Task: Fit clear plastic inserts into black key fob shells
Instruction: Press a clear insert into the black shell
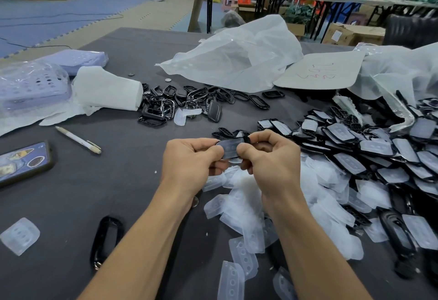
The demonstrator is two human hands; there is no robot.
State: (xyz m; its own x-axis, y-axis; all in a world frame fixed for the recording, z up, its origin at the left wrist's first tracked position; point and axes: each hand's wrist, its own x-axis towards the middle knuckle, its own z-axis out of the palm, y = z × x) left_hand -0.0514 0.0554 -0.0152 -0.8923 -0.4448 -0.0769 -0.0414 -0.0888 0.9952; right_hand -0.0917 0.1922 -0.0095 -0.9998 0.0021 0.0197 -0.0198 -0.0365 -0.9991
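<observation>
Both bare forearms reach forward, the hands meeting at chest height.
The left hand [189, 157] and right hand [272, 159] face each other, fingers curled, thumbs on top, together pinching one small black plastic key fob shell [229, 149].

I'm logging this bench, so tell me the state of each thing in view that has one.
Held shell, clear insert on it; whether seated, cannot tell.
Left hand, pinching its left end.
Right hand, pinching its right end.
Right shells, inserts fitted, heaped.
Far shells, empty, heaped.
Loose inserts, unfitted, piled under the hands.
Phone, face down.
Bag, open, crumpled.
</observation>
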